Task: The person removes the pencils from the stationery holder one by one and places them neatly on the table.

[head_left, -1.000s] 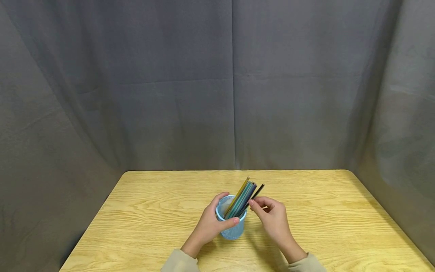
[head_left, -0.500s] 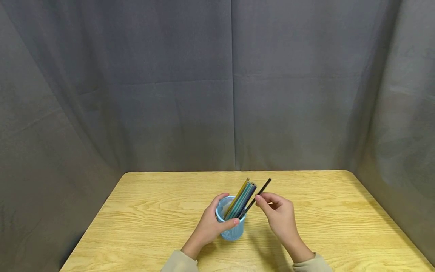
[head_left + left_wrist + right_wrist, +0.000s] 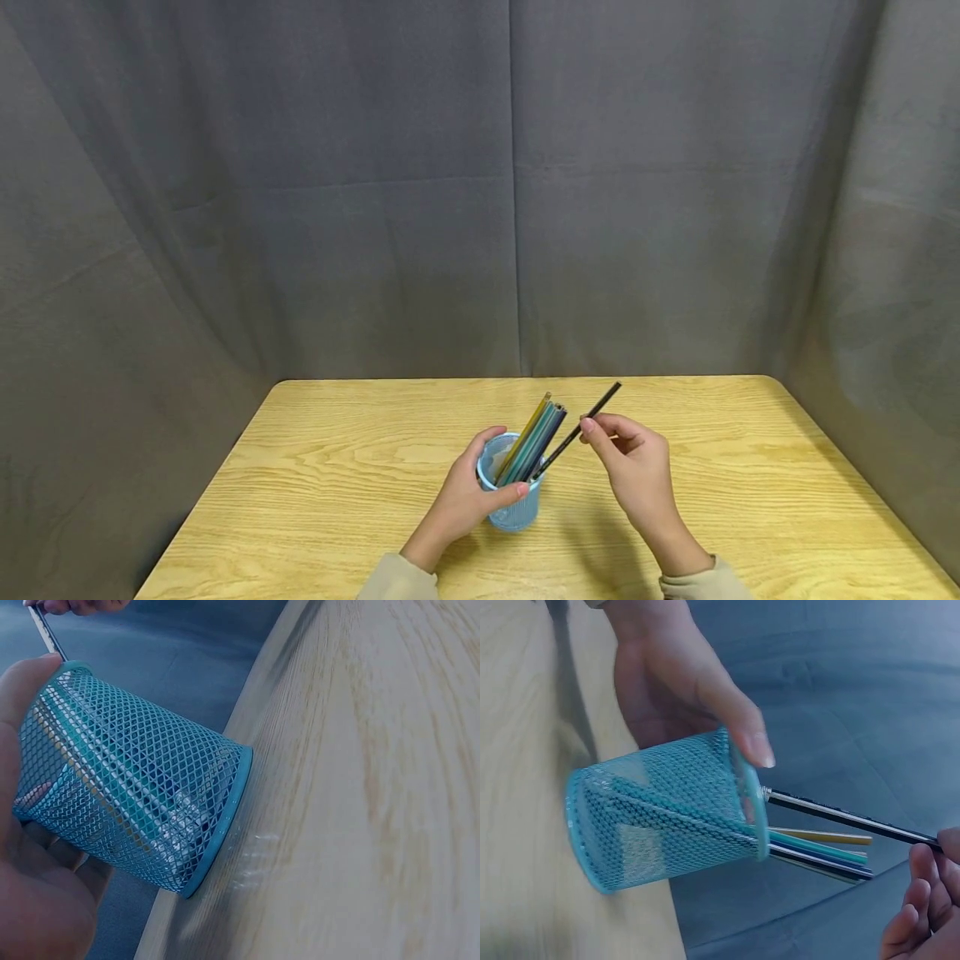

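My left hand (image 3: pixel 465 493) grips a light blue mesh pencil cup (image 3: pixel 514 510), thumb along the near rim and fingers round the far side. Its base sits at the tabletop in the left wrist view. Leaning to the right inside the cup are several pencils (image 3: pixel 531 442), yellow, teal and dark blue. Between thumb and fingertips my right hand (image 3: pixel 637 467) pinches a black pencil (image 3: pixel 564 447) to the right of the cup. The pencil slants, and its lower end (image 3: pixel 768 794) is right at the cup's rim in the right wrist view.
A wood-grain table (image 3: pixel 337 467) lies under the hands, with rounded far corners. Grey curtains (image 3: pixel 390 208) hang behind it and along both sides. Light-coloured patches (image 3: pixel 642 851) show through the cup's mesh.
My right hand has moved up and to the right, drawing the black pencil out of the cup to its rim. The left hand and cup have stayed in place.
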### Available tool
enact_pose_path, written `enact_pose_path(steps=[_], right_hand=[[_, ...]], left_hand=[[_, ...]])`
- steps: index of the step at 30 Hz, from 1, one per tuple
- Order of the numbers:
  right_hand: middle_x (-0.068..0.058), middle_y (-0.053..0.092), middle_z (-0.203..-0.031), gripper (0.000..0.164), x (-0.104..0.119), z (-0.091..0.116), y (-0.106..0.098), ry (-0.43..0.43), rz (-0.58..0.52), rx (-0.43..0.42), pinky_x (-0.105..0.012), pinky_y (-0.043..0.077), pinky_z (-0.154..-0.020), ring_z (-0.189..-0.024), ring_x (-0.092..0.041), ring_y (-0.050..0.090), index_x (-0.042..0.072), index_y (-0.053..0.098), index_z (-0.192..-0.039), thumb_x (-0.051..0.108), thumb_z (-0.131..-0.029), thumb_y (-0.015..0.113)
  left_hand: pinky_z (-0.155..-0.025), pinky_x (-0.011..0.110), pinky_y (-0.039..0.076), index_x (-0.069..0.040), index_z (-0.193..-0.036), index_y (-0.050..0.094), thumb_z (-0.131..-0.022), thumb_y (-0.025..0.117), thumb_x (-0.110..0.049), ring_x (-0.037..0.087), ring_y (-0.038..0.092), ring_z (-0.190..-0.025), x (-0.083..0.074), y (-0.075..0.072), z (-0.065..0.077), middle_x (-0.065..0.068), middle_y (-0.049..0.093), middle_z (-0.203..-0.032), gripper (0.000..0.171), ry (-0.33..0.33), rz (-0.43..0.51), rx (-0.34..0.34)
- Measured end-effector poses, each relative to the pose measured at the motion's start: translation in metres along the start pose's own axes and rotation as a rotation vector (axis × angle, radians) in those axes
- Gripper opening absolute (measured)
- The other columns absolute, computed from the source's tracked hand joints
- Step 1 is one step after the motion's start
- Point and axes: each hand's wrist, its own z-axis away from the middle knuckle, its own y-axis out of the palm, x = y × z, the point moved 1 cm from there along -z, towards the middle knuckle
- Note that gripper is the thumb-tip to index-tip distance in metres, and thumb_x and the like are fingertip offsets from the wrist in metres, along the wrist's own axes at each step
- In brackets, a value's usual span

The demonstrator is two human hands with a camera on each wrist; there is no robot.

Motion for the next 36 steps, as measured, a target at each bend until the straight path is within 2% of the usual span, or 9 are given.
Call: enact_pose_path(steps=[7, 12, 21, 27, 36], right_hand=[[-0.009, 0.071, -0.08, 0.01, 0.006, -0.002, -0.008, -0.019, -0.021, -0.022, -0.023, 0.044, -0.06, -0.056, -0.01, 0.055, 0.0, 0.075, -0.094, 0.009, -0.093, 0.07], [-0.012, 0.071, -0.08, 0.013, 0.007, -0.002, -0.012, -0.008, -0.012, -0.021, -0.025, 0.04, -0.056, -0.055, -0.012, 0.051, -0.001, 0.075, -0.092, 0.011, -0.093, 0.07], [-0.008, 0.071, -0.079, 0.013, -0.011, 0.003, -0.015, 0.07, 0.096, 0.046, -0.025, 0.042, -0.054, -0.065, -0.013, 0.058, 0.005, 0.076, -0.09, 0.016, -0.093, 0.071], [-0.008, 0.07, -0.077, 0.018, -0.019, 0.004, -0.013, 0.095, 0.15, 0.086, -0.024, 0.038, -0.048, -0.058, -0.012, 0.053, 0.007, 0.075, -0.086, 0.023, -0.093, 0.071], [-0.007, 0.066, -0.074, 0.022, -0.029, 0.006, -0.011, 0.158, 0.213, 0.14, -0.024, 0.036, -0.05, -0.064, -0.011, 0.05, 0.007, 0.074, -0.08, 0.026, -0.093, 0.072]], left_hand=[[-0.091, 0.057, 0.046, -0.018, -0.147, 0.041, -0.083, 0.079, -0.02, 0.036, 0.056, -0.112, 0.0, 0.0, 0.001, 0.017, 0.055, -0.128, 0.074, -0.012, 0.007, -0.001], [-0.092, 0.058, 0.046, -0.017, -0.147, 0.04, -0.083, 0.079, -0.021, 0.036, 0.056, -0.113, 0.0, 0.0, 0.001, 0.018, 0.055, -0.129, 0.075, -0.005, 0.012, 0.0], [-0.092, 0.057, 0.046, -0.017, -0.147, 0.04, -0.083, 0.079, -0.021, 0.037, 0.056, -0.113, -0.001, 0.0, 0.001, 0.018, 0.055, -0.128, 0.075, -0.011, 0.012, -0.008], [-0.092, 0.057, 0.046, -0.017, -0.147, 0.04, -0.083, 0.079, -0.021, 0.037, 0.056, -0.113, -0.001, 0.001, 0.001, 0.018, 0.055, -0.128, 0.075, -0.01, 0.013, -0.014], [-0.091, 0.056, 0.046, -0.017, -0.147, 0.04, -0.083, 0.079, -0.021, 0.037, 0.056, -0.112, -0.001, 0.001, 0.001, 0.018, 0.055, -0.127, 0.076, -0.006, 0.016, -0.014]])
